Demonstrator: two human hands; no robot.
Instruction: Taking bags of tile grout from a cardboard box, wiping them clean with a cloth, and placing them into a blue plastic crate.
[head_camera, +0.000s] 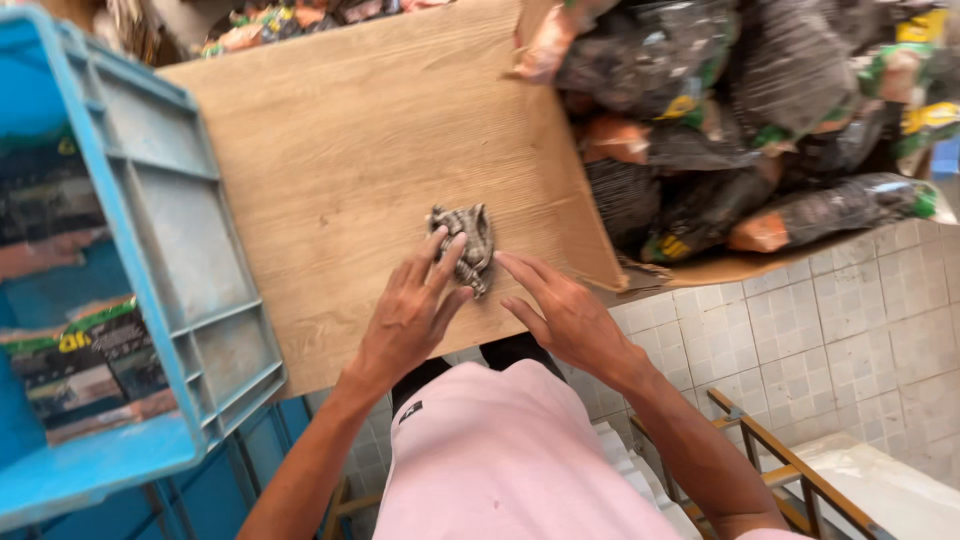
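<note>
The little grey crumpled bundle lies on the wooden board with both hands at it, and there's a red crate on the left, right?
Nearly. The head view shows the crate on the left is blue, not red. The rest holds: the small grey crumpled bundle lies on the wooden board, with the left hand touching it and the right hand at its edge.

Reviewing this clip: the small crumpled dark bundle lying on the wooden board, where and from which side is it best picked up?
Probably by its long sides, from above. The crumpled bundle lies flat and narrow on the wooden board, so nothing offers an underside. The left hand already touches its left edge with its fingertips; the right hand rests just beside its right edge.
</note>
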